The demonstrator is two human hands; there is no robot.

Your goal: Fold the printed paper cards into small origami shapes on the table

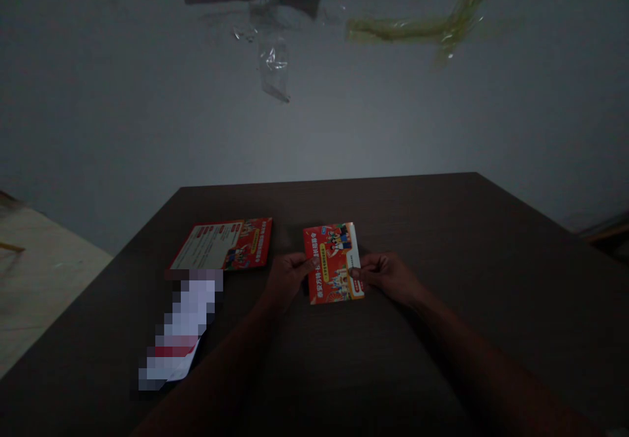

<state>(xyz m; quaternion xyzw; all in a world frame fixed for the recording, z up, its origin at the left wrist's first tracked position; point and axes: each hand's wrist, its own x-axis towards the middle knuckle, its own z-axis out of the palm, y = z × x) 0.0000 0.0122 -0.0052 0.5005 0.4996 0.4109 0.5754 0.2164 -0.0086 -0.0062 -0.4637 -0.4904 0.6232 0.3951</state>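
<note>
Red leaflet [335, 280]: printed card, held between the two hands over the middle of the bench [319, 384]; printed face upward, whether raised or touching cannot be told.
Left grip: left hand [289, 278] closed on the left edge, thumb across the printed face.
Right grip: right hand [392, 277] closed on the right edge, thumb over the lower print.
Obstruction: thumbs and fingers cover parts of the lettering; no object is visible between the hands and the leaflet.
Leaflet stack [211, 247]: red and white, lying flat beyond and left of the left hand.
Pixelated object [184, 325]: whitish with a red band, nearer the wearer than the stack, beside the left forearm; pixelation hides details and any contact with the stack.
Wall [344, 116]: behind the bench, bearing yellowish tape [403, 29] and clear plastic [274, 63].
</note>
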